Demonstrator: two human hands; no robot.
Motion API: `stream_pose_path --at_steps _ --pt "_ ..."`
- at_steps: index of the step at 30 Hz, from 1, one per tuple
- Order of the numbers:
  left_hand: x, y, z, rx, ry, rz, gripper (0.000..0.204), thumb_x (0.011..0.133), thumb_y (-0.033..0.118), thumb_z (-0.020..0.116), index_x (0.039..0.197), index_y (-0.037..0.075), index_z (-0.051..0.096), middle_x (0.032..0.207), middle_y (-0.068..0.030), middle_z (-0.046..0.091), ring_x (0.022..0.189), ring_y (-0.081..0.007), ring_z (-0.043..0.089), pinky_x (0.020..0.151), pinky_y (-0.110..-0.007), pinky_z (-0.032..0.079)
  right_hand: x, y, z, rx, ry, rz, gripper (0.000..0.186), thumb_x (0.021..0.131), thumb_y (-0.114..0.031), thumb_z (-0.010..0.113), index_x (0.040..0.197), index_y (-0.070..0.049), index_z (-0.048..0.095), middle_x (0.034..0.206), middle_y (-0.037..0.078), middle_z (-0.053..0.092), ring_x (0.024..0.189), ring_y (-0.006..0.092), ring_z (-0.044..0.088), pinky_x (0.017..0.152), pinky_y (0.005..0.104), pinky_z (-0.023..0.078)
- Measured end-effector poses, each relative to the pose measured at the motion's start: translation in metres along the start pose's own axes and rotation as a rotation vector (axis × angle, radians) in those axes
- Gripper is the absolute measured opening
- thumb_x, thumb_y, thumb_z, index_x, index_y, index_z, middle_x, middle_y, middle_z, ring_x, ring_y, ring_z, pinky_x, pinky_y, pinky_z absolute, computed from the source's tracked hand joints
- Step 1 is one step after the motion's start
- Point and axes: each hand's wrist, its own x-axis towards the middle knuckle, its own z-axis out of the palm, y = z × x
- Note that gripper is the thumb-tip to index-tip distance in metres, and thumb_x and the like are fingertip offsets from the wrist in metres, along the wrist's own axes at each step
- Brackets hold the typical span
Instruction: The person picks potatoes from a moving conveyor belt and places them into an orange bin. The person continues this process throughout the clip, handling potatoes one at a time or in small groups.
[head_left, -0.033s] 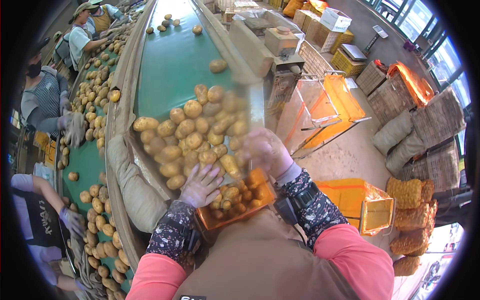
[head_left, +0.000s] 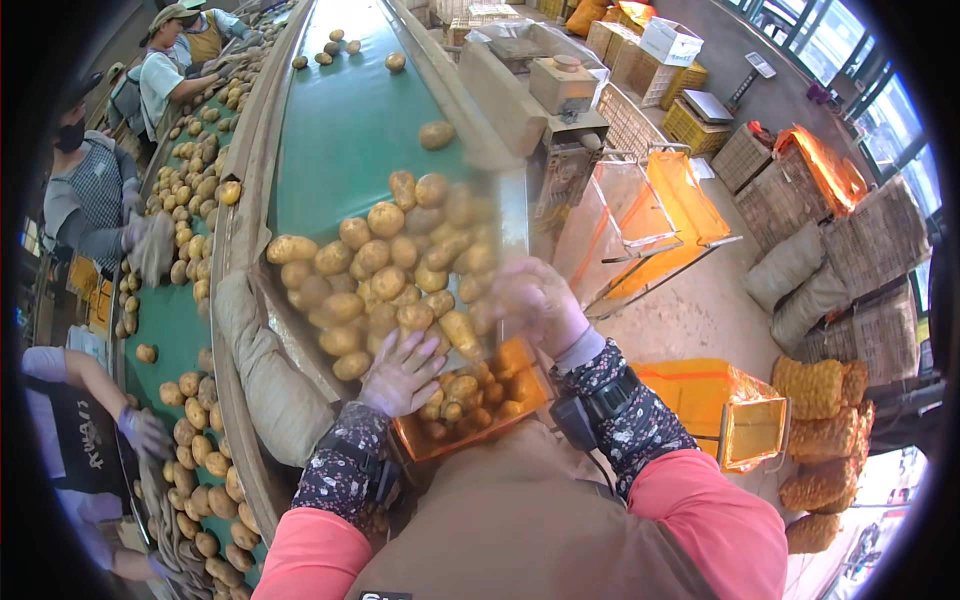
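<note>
Potatoes [head_left: 372, 252] matt; belt [head_left: 350, 140] smooth; pink sleeves [head_left: 705, 515] cloth

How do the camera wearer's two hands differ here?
The left hand is spread, fingers apart; the right hand is curled. The left hand looks fairly sharp, while the right hand is blurred. The left hand is by the left end of the orange container, the right hand near its right end. Both forearms wear dark floral sleeves.

Yellow-brown potatoes [head_left: 385, 218], green belt [head_left: 350, 125], orange net [head_left: 470, 437], dark floral cuffs [head_left: 648, 425]
</note>
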Motion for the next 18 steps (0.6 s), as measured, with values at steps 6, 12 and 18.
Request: stream_pose_path --at_steps 6,12,18 --pt "-0.003 -0.001 0.002 -0.024 -0.015 -0.022 0.045 0.086 0.036 0.069 0.127 0.016 0.066 0.145 -0.0064 0.052 0.141 -0.0301 0.041 0.117 -0.059 0.029 0.006 -0.1 -0.003 -0.707 0.496 -0.661 0.046 0.08 -0.003 0.077 0.122 -0.003 0.059 0.108 0.005 0.066 0.092 0.0148 0.065 0.08 0.0264 0.056" --pt "-0.002 -0.001 0.001 -0.017 -0.031 -0.01 0.043 0.089 0.038 0.067 0.128 0.018 0.064 0.145 -0.0073 0.051 0.139 -0.0307 0.042 0.118 -0.058 0.027 0.046 -0.295 -0.005 -1.571 0.611 -1.805 0.029 0.097 -0.021 0.057 0.123 -0.008 0.056 0.101 0.009 0.059 0.091 0.0194 0.059 0.085 0.0387 0.05" --pt "-0.003 -0.001 0.003 -0.032 -0.017 -0.032 0.041 0.091 0.037 0.065 0.127 0.017 0.065 0.145 -0.0057 0.051 0.14 -0.0283 0.042 0.118 -0.057 0.028 0.095 -0.235 0.018 -1.66 0.187 -0.859 0.053 0.092 -0.018 0.068 0.143 -0.01 0.056 0.134 0.011 0.064 0.117 0.0194 0.062 0.1 0.0338 0.049"
